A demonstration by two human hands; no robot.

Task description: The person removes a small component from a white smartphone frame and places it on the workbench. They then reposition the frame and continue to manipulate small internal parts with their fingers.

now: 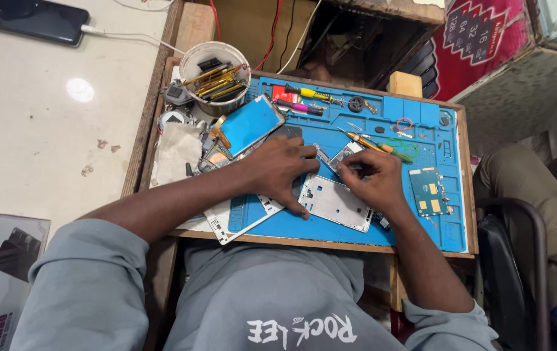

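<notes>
My left hand (pixel 283 170) presses down on a silver phone frame (pixel 334 203) lying on the blue work mat (pixel 330 231), fingers spread over its top-left edge. Touching the frame's upper edge, my right hand (pixel 372 182) has its fingers pinched on a small part; what it grips is hidden by the fingers. A screwdriver with an orange and black handle (pixel 368 142) lies just above that hand. A green circuit board (pixel 428 190) lies to the right of my right hand.
A white tub of tools (pixel 215 77) stands at the mat's top left, with a blue-screened phone (pixel 248 126) leaning below it. A white phone panel (pixel 229 218) pokes out under my left arm. A black phone (pixel 30 19) charges on the counter. Another person's leg (pixel 538 195) is at the right.
</notes>
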